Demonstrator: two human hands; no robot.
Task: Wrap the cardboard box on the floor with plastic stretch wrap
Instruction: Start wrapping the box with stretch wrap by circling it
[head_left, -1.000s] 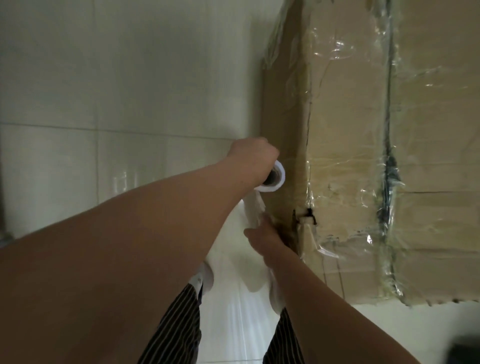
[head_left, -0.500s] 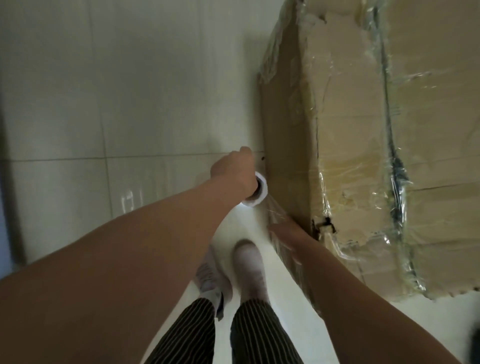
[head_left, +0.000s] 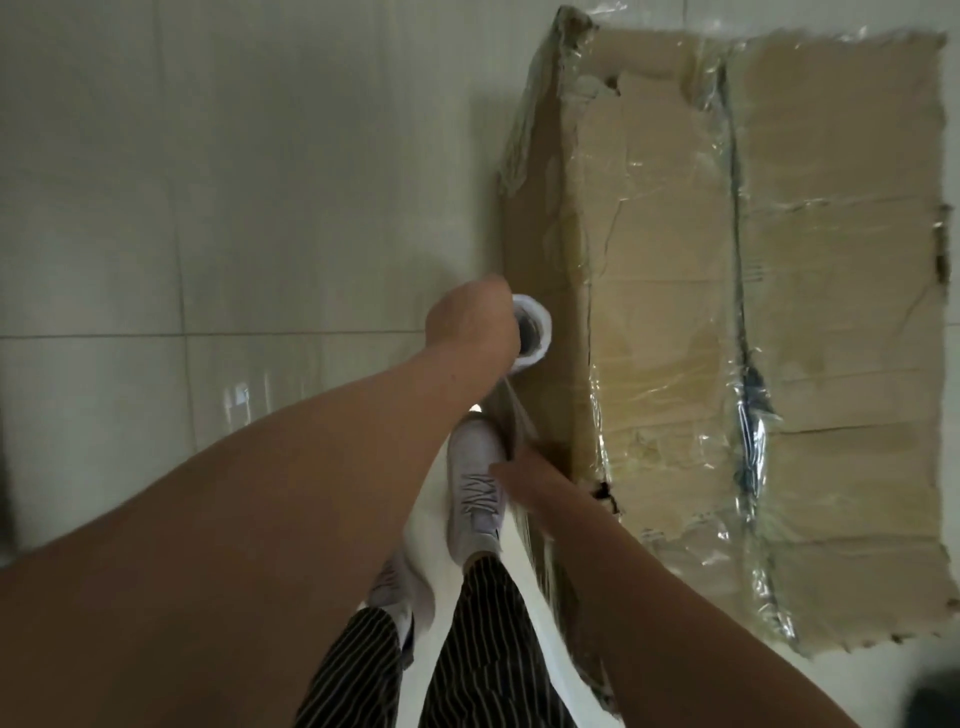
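Left hand (head_left: 470, 330) grips the roll (head_left: 537, 332) beside the box (head_left: 670, 322). Right hand (head_left: 519, 470) meets the film (head_left: 514, 415); I cannot tell its fingers' hold. Slack film may bunch.

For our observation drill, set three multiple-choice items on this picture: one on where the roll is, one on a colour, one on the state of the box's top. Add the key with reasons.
1. Where is the roll relative to the box?
A. On top of it
B. Beside its side wall, held in the left hand
C. Lying on the floor far from it

2. The trousers are
A. dark with thin light stripes
B. plain red
C. yellow checked

3. The box's top is
A. bare cardboard
B. open, flaps standing up
C. closed and partly under glossy film

Key: 1 B, the fingers curl round the roll's end next to the box's side. 2 A, pale lines run down the dark cloth. 3 C, shiny crinkled bands cross the flat top.
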